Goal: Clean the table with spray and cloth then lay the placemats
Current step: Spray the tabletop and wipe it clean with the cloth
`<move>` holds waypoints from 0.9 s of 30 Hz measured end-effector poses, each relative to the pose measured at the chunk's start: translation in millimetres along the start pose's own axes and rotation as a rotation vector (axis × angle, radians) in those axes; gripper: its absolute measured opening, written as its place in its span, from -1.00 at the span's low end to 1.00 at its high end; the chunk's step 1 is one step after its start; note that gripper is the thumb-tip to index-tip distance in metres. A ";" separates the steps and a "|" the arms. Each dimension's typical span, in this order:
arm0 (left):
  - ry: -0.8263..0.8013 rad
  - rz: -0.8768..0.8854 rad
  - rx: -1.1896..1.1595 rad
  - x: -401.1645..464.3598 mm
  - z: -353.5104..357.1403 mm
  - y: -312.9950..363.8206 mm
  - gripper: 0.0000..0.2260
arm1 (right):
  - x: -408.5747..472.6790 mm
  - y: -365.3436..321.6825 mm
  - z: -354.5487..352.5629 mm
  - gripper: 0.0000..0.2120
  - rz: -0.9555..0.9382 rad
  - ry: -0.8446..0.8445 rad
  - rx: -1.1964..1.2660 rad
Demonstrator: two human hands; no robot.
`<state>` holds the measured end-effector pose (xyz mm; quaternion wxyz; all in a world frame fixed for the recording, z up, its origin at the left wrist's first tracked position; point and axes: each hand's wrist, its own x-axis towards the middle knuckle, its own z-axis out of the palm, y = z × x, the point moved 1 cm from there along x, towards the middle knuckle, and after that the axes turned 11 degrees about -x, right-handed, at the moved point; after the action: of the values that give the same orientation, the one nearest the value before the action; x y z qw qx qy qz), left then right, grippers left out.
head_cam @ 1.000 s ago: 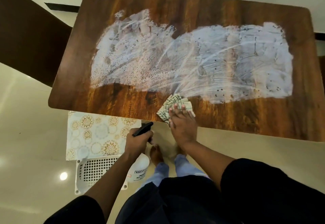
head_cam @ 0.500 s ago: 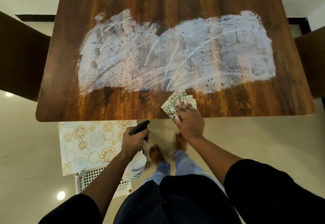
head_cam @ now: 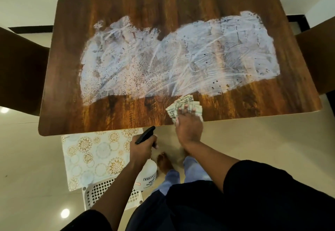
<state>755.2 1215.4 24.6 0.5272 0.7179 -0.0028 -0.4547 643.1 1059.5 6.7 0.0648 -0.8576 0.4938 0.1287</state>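
Observation:
A dark wooden table [head_cam: 116, 114] carries a broad white smear [head_cam: 177, 62] speckled with dark dots across its middle. My right hand [head_cam: 188, 125] lies flat, fingers straight, pressing a folded patterned cloth [head_cam: 174, 106] onto the table's near edge, just below the smear. My left hand [head_cam: 143, 146] grips the black trigger head of a white spray bottle [head_cam: 147, 175], held below the table's edge over the floor. A placemat [head_cam: 94, 156] with gold and pale floral circles lies on a white perforated stool [head_cam: 101, 192] to the lower left.
Dark chair backs stand at the table's left [head_cam: 20, 71] and right [head_cam: 319, 55] ends. My bare feet [head_cam: 164, 162] are on the glossy beige floor [head_cam: 262, 140] in front of the table. A white wall runs behind the far edge.
The view has shifted, so the table now sits more squarely in frame. My right hand and the cloth stay at the near edge; my left hand still holds the bottle low.

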 end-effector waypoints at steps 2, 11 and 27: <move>0.040 0.005 -0.002 -1.1 -9.8 -1.3 -0.77 | -4.9 -32.1 5.3 -0.48 -0.127 -0.018 -0.008; 0.069 -0.014 0.073 -1.5 -7.6 5.3 -0.74 | 9.1 -6.1 7.6 -0.57 -0.606 0.069 0.052; -0.073 0.020 0.084 -3.8 124.4 10.8 -0.89 | 24.8 138.2 -0.7 -0.57 0.138 0.028 0.115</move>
<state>676.5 1118.6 31.4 0.5007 0.7222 -0.0482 -0.4747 535.8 969.2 2.5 0.0978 -0.8182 0.5590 0.0922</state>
